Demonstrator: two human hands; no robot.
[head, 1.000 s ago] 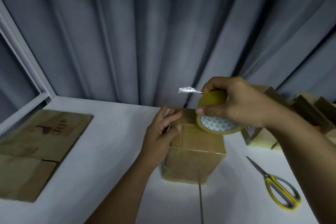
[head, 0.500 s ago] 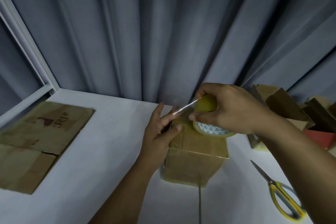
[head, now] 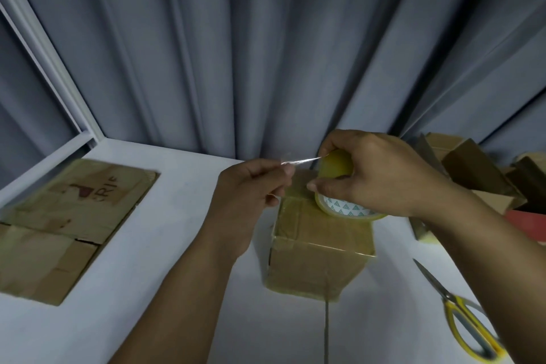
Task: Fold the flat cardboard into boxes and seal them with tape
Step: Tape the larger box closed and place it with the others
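Observation:
A small folded cardboard box (head: 317, 248) stands on the white table (head: 177, 289), its top flaps closed and glossy with tape. My right hand (head: 381, 174) grips a yellowish tape roll (head: 339, 186) just above the box's far edge. My left hand (head: 251, 189) pinches the free end of the clear tape strip (head: 298, 161), which runs taut from the roll toward the left. A flat sheet of cardboard (head: 68, 224) lies on the table at the left.
Yellow-handled scissors (head: 461, 316) lie on the table at the right, near my right forearm. Several folded boxes (head: 478, 174) are piled at the back right. A grey curtain hangs behind the table, and a white window frame runs along the left.
My left hand has left the box's side, risen and taken hold of the tape's free end, pulling it left. My right hand lowered the roll toward the box top.

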